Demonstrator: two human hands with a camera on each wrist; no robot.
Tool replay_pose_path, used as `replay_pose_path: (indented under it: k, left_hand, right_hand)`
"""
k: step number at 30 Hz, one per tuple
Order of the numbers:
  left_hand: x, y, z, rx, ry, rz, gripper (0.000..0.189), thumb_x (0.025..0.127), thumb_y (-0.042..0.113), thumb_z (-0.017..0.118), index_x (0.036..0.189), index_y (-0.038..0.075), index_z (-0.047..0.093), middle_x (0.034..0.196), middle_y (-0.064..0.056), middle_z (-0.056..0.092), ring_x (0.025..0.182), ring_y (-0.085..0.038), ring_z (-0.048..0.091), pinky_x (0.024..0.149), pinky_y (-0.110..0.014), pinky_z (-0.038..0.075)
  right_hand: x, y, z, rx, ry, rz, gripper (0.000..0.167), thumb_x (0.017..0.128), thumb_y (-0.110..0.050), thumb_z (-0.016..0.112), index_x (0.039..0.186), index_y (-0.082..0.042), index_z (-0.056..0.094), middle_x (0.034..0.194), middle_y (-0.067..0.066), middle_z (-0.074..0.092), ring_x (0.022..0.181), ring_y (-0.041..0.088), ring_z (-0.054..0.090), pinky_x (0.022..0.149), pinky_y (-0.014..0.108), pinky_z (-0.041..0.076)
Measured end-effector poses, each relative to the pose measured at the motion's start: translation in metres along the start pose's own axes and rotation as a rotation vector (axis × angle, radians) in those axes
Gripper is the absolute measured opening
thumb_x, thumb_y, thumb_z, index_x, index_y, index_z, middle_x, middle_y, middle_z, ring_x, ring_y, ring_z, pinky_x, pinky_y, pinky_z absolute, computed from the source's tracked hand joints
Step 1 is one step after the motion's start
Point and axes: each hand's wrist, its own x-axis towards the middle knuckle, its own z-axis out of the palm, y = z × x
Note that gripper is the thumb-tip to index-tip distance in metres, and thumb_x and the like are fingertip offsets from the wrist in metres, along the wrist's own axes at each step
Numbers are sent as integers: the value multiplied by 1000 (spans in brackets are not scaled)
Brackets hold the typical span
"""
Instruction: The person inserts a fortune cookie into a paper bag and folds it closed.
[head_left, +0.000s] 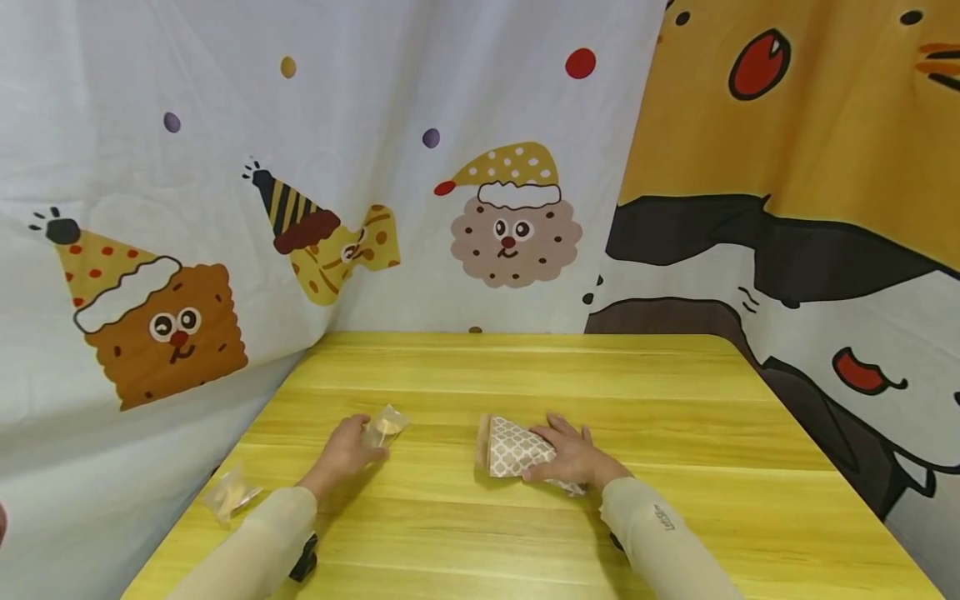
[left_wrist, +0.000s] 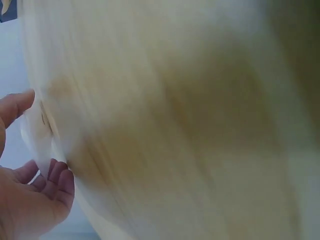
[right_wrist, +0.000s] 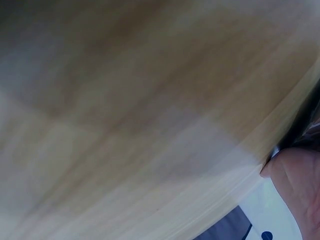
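Observation:
In the head view my left hand (head_left: 349, 450) pinches a small clear packet (head_left: 386, 427) with something pale yellow inside, over the left half of the table. The left wrist view shows the thumb above and bent fingers below, with the translucent packet (left_wrist: 37, 132) between them. My right hand (head_left: 572, 454) grips a paper bag (head_left: 517, 448) with a white and tan lattice pattern, thumb on the near side and fingers on the far side. The bag lies on its side, its mouth towards the left hand. Only part of the right hand (right_wrist: 295, 185) shows in the right wrist view, beside a dark shape.
A second clear packet (head_left: 231, 495) lies near the left table edge, beside my left forearm. The yellow wood-grain table (head_left: 675, 392) meets a curtain (head_left: 390, 67) printed with cartoon figures at its back and sides. Dark wrist straps (head_left: 304, 558) show under the sleeves.

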Motion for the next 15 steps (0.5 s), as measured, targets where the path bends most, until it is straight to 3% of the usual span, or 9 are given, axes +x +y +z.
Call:
replay_pose_path:
  k: [5, 11, 15]
  left_hand:
    - [1, 8, 0, -73, -7, 27, 69, 86, 13, 77, 140, -12, 42, 132, -28, 52, 113, -40, 55, 90, -54, 50]
    - [3, 38, 7, -137, -51, 144, 67, 84, 13, 80, 140, -5, 48, 127, -18, 56, 111, -31, 55, 88, -48, 50]
    - [2, 56, 16, -148, -120, 209, 67, 84, 15, 81, 141, 0, 49, 125, -13, 56, 109, -27, 55, 86, -45, 50]
  right_hand:
    - [1, -1, -1, 5, 0, -3, 93, 78, -58, 76, 152, -13, 42, 162, 21, 13, 149, 40, 9, 113, 64, -6]
    - [1, -1, -1, -6, -2, -10, 93, 78, -59, 75, 152, -13, 41, 163, 21, 12, 149, 40, 9, 113, 65, -6]
    - [1, 0, 0, -4, -6, -3, 92, 79, -59, 75, 152, -15, 40, 163, 20, 12, 149, 39, 8, 113, 64, -7]
